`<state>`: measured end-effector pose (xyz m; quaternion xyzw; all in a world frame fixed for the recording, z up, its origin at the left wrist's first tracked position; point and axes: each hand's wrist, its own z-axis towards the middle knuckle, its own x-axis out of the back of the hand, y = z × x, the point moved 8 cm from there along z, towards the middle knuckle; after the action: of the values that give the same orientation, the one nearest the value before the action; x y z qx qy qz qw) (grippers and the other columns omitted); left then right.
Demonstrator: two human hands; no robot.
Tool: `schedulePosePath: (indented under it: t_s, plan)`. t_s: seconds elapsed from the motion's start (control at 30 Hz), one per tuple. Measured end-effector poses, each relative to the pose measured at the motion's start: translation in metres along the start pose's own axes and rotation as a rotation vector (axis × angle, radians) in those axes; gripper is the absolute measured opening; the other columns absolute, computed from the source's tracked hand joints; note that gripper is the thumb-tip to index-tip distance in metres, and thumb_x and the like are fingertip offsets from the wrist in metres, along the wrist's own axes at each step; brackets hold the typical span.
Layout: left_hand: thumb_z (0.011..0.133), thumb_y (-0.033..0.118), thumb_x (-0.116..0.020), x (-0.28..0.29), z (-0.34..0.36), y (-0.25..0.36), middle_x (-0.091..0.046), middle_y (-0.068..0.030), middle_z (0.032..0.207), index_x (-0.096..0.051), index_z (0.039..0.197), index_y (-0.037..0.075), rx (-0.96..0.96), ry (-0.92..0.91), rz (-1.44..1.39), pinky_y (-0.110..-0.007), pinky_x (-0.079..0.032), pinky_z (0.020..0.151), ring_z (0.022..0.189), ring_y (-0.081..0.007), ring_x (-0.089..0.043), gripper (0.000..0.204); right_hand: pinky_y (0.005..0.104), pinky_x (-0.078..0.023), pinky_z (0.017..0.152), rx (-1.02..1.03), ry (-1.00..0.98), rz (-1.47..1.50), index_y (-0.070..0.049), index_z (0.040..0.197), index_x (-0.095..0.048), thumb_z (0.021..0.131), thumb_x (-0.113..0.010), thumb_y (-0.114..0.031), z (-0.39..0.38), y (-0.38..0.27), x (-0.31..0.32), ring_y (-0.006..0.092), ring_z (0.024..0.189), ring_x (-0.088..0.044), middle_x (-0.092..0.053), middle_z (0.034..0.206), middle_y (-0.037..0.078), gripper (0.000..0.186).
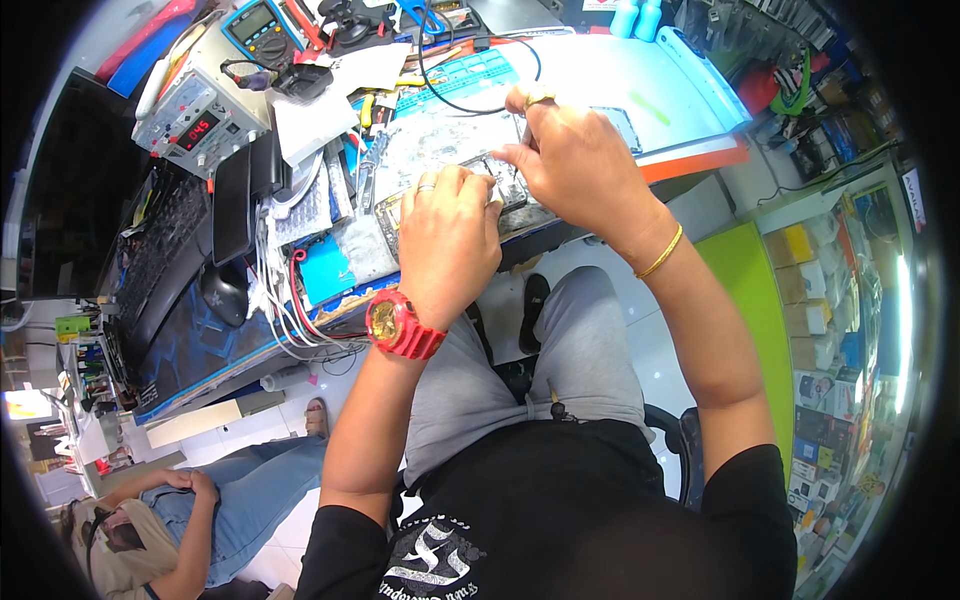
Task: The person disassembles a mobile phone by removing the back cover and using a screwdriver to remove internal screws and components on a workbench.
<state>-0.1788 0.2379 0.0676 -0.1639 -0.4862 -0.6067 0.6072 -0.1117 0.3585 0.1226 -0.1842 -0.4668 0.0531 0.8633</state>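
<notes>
An opened phone point(512, 192), its inner parts showing, lies on the grey, worn work mat point(420, 145) at the bench's near edge. My left hand point(450, 225) is closed over it, fingers curled along its middle and hiding much of it. Just to the right, my right hand point(580, 150) is closed in a pinch above the phone's right end. A slim upright tool point(522, 135) shows between its thumb and fingers; most of it is hidden, so its exact kind is unclear. Beyond the right hand lies a flat, phone-sized panel point(617, 128).
Back left stand a power supply point(195, 125) and a multimeter point(262, 32). A keyboard point(165, 235), mouse point(222, 295) and white cables point(275, 265) crowd the left. A black cable point(430, 75) loops behind my hands. A person point(200, 510) sits at lower left.
</notes>
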Motion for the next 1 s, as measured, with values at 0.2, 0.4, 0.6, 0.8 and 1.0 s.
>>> schedulePosePath:
  t_s: [0.2,0.4,0.6,0.8,1.0]
  plan:
    - [0.090,0.016,-0.076,-0.009,0.010,0.000,-0.069,-0.0140,0.106,-0.077,0.103,0.004,0.011,-0.028,0.011,-0.051,-0.047,0.099,0.107,-0.0361,-0.065,0.018,0.0454,-0.056,0.075,0.037,0.012,0.087,0.009,0.123,-0.066,0.093,-0.077,-0.013,0.001,0.002,0.004,0.0389,0.078,-0.073,-0.074,0.094,0.025,0.039]
    - [0.087,0.017,-0.078,-0.013,0.023,-0.005,-0.070,-0.0145,0.106,-0.078,0.103,0.005,0.011,-0.068,-0.007,-0.050,-0.047,0.097,0.108,-0.0364,-0.065,0.021,0.0412,-0.058,0.075,0.023,-0.014,0.181,0.008,0.123,-0.066,0.092,-0.076,-0.010,0.003,0.009,0.000,0.0345,0.079,-0.076,-0.075,0.094,0.024,0.036]
    - [0.088,0.018,-0.078,-0.013,0.024,-0.007,-0.070,-0.0148,0.108,-0.078,0.108,0.005,0.030,-0.086,0.006,-0.050,-0.047,0.094,0.108,-0.0377,-0.064,0.024,0.0415,-0.059,0.074,-0.047,-0.015,0.113,0.009,0.125,-0.064,0.092,-0.074,-0.006,0.003,0.013,0.000,0.0321,0.077,-0.076,-0.074,0.088,0.022,0.038]
    - [0.087,0.018,-0.078,-0.013,0.026,-0.008,-0.070,-0.0152,0.106,-0.078,0.108,0.005,0.049,-0.091,-0.004,-0.050,-0.047,0.094,0.108,-0.0375,-0.065,0.024,0.0420,-0.058,0.072,-0.055,0.032,0.069,0.007,0.124,-0.064,0.091,-0.078,-0.007,0.001,0.014,0.001,0.0339,0.076,-0.076,-0.074,0.088,0.022,0.038]
    - [0.088,0.018,-0.080,-0.008,0.022,-0.010,-0.069,-0.0160,0.101,-0.074,0.097,0.003,0.077,0.000,-0.013,-0.050,-0.047,0.096,0.101,-0.0377,-0.066,0.019,0.0420,-0.058,0.070,0.086,0.076,0.223,0.005,0.121,-0.065,0.091,-0.079,-0.009,-0.001,0.007,0.000,0.0342,0.073,-0.074,-0.073,0.083,0.020,0.036]
